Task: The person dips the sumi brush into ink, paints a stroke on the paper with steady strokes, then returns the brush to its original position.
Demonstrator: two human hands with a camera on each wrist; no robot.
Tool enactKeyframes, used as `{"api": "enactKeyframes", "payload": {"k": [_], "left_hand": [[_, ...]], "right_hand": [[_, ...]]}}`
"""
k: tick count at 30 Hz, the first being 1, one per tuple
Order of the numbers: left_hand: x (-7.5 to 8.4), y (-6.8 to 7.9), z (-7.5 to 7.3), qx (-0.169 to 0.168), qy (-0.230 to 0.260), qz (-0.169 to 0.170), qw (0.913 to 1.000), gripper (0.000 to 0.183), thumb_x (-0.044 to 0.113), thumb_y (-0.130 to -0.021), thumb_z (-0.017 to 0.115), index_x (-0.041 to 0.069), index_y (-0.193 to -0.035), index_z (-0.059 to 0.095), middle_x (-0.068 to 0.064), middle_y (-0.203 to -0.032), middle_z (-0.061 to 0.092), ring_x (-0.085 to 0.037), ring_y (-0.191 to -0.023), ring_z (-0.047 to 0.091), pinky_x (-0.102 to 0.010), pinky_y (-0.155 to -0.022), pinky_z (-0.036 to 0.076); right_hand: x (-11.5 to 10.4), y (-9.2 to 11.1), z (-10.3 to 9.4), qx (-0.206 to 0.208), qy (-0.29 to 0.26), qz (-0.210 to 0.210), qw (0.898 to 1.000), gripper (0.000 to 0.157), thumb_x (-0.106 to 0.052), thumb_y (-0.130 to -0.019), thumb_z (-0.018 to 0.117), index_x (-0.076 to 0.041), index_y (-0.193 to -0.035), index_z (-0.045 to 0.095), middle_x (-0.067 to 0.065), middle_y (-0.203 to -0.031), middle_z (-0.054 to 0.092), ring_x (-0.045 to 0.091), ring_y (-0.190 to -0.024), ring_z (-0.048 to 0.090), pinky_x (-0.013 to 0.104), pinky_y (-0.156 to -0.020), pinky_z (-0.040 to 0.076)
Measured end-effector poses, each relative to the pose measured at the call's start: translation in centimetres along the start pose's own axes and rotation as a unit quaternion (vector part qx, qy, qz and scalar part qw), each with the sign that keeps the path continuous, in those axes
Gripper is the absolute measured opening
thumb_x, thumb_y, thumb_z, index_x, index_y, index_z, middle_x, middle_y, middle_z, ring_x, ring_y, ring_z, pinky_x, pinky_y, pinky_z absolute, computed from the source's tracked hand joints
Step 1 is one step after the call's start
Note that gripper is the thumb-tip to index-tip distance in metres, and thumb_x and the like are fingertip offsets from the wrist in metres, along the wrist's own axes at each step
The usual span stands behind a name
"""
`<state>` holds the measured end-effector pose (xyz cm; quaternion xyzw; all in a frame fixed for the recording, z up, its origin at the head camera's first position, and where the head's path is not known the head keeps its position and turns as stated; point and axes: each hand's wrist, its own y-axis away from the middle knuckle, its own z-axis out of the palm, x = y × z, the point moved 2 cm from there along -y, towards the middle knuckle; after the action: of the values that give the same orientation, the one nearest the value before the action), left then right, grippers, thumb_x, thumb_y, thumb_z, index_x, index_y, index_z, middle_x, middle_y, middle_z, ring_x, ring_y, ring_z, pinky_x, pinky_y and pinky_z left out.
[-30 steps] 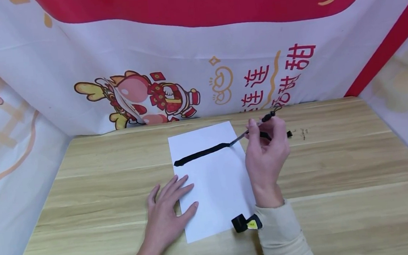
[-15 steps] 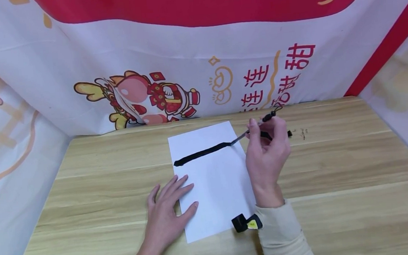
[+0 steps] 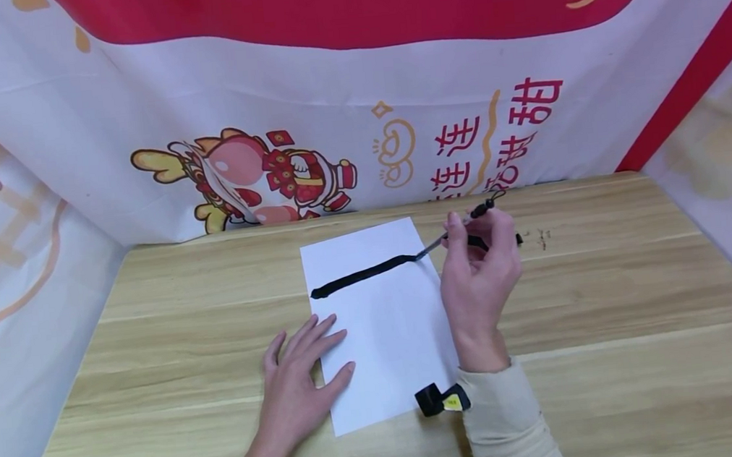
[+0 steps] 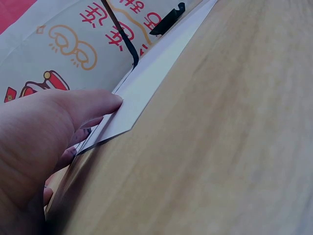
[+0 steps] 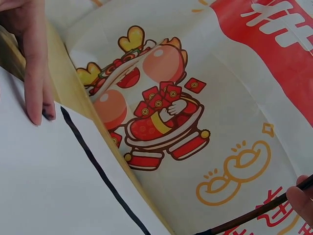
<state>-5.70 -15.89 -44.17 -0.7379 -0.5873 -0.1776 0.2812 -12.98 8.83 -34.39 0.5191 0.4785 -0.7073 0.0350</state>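
A white sheet of paper lies on the wooden table, with a thick black ink stroke across its upper part. My right hand holds a slim calligraphy brush between thumb and fingers. The brush tip touches the right end of the stroke, near the paper's right edge. My left hand rests on the paper's left edge, fingers spread. In the left wrist view its thumb lies on the sheet, and dark smudges show on other fingers. The right wrist view shows the brush handle and a fingertip of that hand.
A black object, mostly hidden, shows behind my right hand; its kind is unclear. Small dark marks stain the table beside it. A printed cloth hangs behind the table. A black device sits at my right cuff, over the paper's lower corner.
The brush tip has edged very slightly right along the stroke's end. My left hand stays in place on the paper.
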Motion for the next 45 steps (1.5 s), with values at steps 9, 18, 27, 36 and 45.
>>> {"api": "enactKeyframes", "payload": {"k": [9,18,27,36,45], "left_hand": [[-0.07,0.08,-0.05,0.0,-0.001,-0.002,1.0,0.049,0.034,-0.09,0.086,0.024,-0.136,0.074,0.007,-0.159,0.061,-0.028,-0.156,0.048,-0.067,-0.129,0.014],[0.02,0.14,-0.11,0.005,0.001,0.002,1.0,0.049,0.032,-0.089,0.087,0.022,-0.135,0.075,0.006,-0.158,0.062,-0.028,-0.155,0.049,-0.066,-0.129,0.015],[0.04,0.14,-0.09,0.009,0.001,0.006,0.9999,0.049,0.032,-0.089,0.087,0.022,-0.135,0.075,0.006,-0.158,0.062,-0.029,-0.155,0.05,-0.067,-0.129,0.015],[0.04,0.15,-0.09,0.007,0.001,0.006,1.0,0.049,0.032,-0.089,0.087,0.022,-0.135,0.075,0.006,-0.158,0.062,-0.029,-0.155,0.049,-0.067,-0.129,0.014],[0.1,0.14,-0.11,0.007,0.0,0.004,1.0,0.049,0.032,-0.089,0.087,0.022,-0.135,0.075,0.005,-0.158,0.062,-0.029,-0.155,0.049,-0.067,-0.129,0.014]], "right_hand": [[-0.13,-0.06,-0.05,-0.004,0.008,0.0,1.0,0.021,-0.015,-0.106,0.07,0.003,-0.113,0.062,0.019,-0.1,0.072,0.006,-0.084,0.072,0.014,-0.072,0.06],[-0.15,-0.03,-0.17,-0.004,0.014,-0.003,1.0,0.022,-0.016,-0.106,0.069,0.003,-0.114,0.063,0.019,-0.101,0.072,0.011,-0.085,0.073,0.014,-0.073,0.059],[-0.16,0.0,-0.22,-0.004,0.016,0.0,1.0,0.022,-0.017,-0.106,0.069,0.002,-0.115,0.063,0.018,-0.101,0.072,0.01,-0.085,0.073,0.013,-0.073,0.059],[-0.19,-0.05,-0.28,-0.001,0.014,0.003,1.0,0.021,-0.016,-0.106,0.07,0.002,-0.115,0.063,0.018,-0.101,0.072,0.008,-0.086,0.073,0.014,-0.073,0.059],[-0.24,-0.16,-0.31,0.003,0.005,0.001,1.0,0.022,-0.016,-0.106,0.07,0.003,-0.114,0.063,0.019,-0.099,0.073,0.011,-0.084,0.074,0.014,-0.072,0.059]]}}
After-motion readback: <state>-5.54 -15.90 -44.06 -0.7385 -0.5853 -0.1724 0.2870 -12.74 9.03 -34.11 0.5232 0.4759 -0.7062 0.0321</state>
